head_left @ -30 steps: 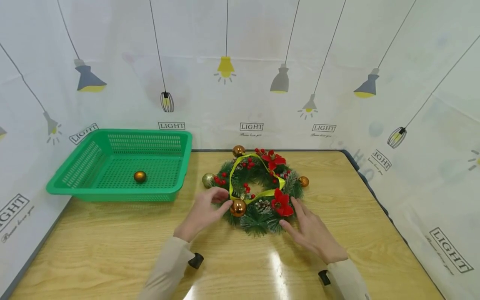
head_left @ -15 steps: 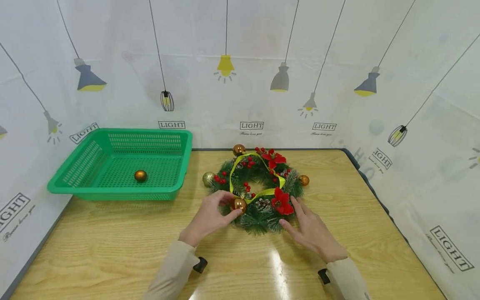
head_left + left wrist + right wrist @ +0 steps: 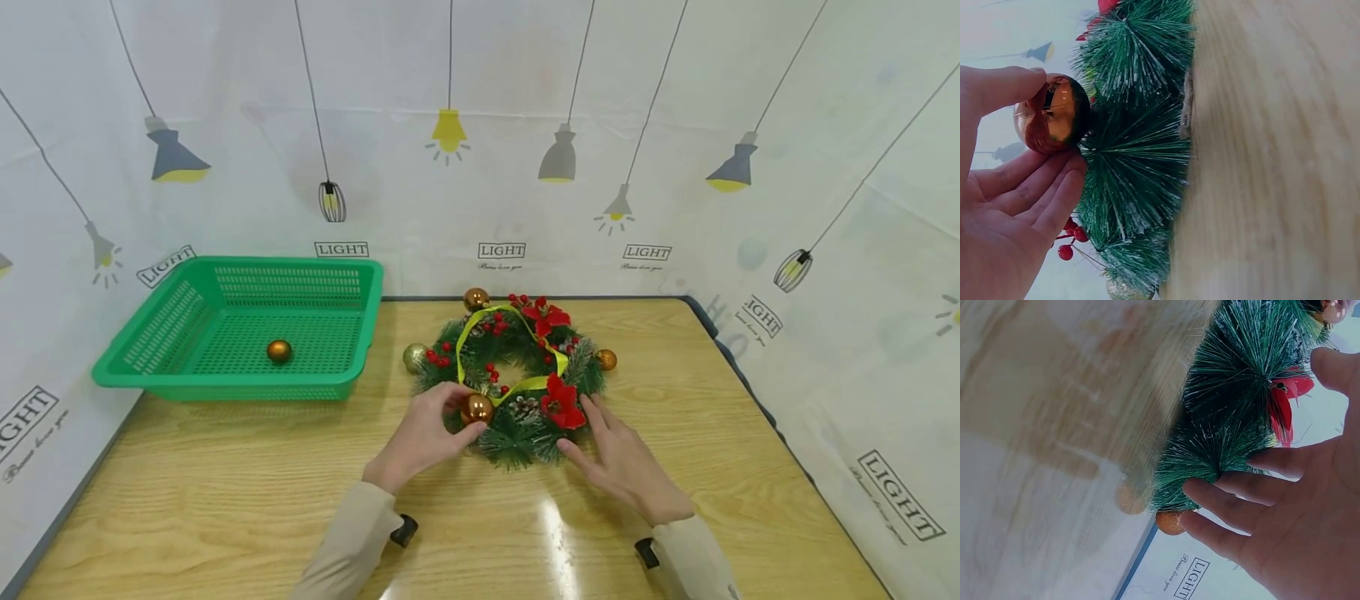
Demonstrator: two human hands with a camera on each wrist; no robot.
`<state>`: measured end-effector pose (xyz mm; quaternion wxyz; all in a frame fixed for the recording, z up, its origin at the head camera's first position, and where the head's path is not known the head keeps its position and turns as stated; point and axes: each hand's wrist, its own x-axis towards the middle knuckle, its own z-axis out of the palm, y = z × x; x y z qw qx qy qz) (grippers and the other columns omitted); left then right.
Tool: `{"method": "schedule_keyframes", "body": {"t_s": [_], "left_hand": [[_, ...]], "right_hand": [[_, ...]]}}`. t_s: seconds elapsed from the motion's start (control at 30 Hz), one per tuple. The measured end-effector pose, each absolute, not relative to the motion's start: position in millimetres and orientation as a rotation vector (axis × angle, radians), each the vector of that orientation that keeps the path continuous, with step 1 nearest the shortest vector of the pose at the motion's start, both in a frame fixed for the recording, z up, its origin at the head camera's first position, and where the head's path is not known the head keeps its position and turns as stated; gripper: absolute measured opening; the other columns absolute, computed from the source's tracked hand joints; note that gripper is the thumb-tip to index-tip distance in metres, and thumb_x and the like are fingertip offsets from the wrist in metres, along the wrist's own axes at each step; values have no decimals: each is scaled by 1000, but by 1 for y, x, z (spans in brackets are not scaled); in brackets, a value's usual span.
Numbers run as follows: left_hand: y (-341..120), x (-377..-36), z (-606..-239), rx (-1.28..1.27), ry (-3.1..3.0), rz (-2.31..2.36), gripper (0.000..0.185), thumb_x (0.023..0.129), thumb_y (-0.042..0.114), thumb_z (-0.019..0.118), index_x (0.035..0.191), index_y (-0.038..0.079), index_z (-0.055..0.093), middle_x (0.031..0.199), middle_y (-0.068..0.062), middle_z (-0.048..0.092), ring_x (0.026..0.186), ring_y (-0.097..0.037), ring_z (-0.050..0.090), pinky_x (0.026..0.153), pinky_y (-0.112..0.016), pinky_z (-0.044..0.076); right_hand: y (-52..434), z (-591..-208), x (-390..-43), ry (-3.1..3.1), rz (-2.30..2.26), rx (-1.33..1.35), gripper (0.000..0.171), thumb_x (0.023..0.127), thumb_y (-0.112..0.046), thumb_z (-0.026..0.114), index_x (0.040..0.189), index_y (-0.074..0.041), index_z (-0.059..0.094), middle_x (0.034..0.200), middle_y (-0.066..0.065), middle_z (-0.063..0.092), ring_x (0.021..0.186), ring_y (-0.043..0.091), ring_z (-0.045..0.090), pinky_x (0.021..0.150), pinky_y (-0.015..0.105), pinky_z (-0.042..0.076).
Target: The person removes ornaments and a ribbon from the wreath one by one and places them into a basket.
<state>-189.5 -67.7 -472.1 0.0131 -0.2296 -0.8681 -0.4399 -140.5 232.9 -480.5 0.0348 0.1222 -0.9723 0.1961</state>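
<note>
A green Christmas wreath [image 3: 517, 442] lies on the wooden table, dressed with red berries, red flowers [image 3: 562, 402], a pine cone and a yellow ribbon [image 3: 529, 384]. At its front left, my left hand [image 3: 423, 433] holds a shiny copper bauble [image 3: 477, 408] between thumb and fingers; the left wrist view shows this bauble [image 3: 1054, 115] against the needles. My right hand [image 3: 626, 458] rests at the wreath's front right with its fingers spread. In the right wrist view those straight fingers [image 3: 1235, 509] touch the green needles [image 3: 1229, 444].
A green plastic basket [image 3: 360, 350] stands at the left with one copper bauble [image 3: 279, 351] inside. More baubles sit round the wreath: a pale gold one [image 3: 415, 358] at left, a copper one [image 3: 476, 299] at the back and an orange one [image 3: 606, 359] at right. Behind is a printed wall sheet.
My left hand has shifted slightly right and its thumb and fingers have come round the copper bauble at the front left. The right hand has stayed where it was.
</note>
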Motion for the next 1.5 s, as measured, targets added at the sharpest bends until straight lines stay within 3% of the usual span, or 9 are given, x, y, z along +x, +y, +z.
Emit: {"method": "schedule_keyframes", "body": {"t_s": [0.63,1.0,1.23,1.5], "left_hand": [[-62,-194,-463,-680,-2662,-1350,41,89,23,78,124,6,65,114,-5,67,98,-18,67,86,-33,60],[-63,-197,-449,-667,-2592,-1345,40,90,24,75,124,5,65,113,-7,65,95,-20,64,83,-42,60],[-61,-203,-439,-687,-2599,-1268,41,92,27,73,125,4,65,112,-8,66,94,-19,64,81,-36,60],[-55,-211,-423,-775,-2686,-1228,44,95,28,70,130,2,64,112,-9,65,97,-23,64,85,-44,60]], "right_hand": [[236,-482,-141,-2992,608,364,81,101,-51,55,154,7,33,157,34,34,133,53,49,105,64,47],[237,-479,-141,-2987,620,362,81,102,-51,54,155,7,32,157,34,34,134,53,48,107,64,46],[238,-481,-141,-2991,616,364,82,101,-51,54,155,6,31,158,33,33,133,52,50,106,64,46],[237,-482,-141,-2989,621,374,82,102,-51,54,155,6,31,158,34,32,133,53,49,107,64,46]]}}
